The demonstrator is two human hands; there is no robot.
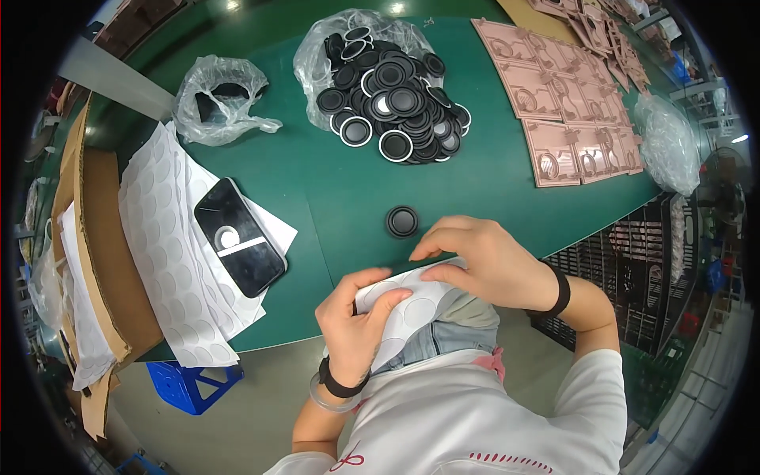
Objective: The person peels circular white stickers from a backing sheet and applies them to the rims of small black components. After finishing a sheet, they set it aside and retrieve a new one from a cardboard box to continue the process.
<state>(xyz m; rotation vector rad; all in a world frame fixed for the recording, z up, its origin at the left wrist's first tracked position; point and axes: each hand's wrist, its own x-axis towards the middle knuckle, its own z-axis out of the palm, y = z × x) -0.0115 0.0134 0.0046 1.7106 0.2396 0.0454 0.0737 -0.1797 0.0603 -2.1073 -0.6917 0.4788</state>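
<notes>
Between my two hands is a white sheet of round stickers [410, 310], held at the table's near edge and bent over it. My left hand [352, 317] grips the sheet's left side, thumb on top and fingers curled behind. At the sheet's upper right, my right hand [483, 261] pinches with thumb and bent forefinger; whether a loosened sticker is between them I cannot make out. Just beyond the hands, a single round black cap [402, 222] lies on the green table. Farther back, a heap of black discs [396, 99], some with white rims, spills from a clear plastic bag [313, 59].
A phone [240, 237] lies on stacked sticker sheets [162, 245] at the left, beside a cardboard box [111, 245]. Behind them sits another plastic bag [214, 99]. Pink molded panels [566, 103] cover the far right. Black crates [617, 261] stand below the right edge, a blue stool [190, 386] below the left.
</notes>
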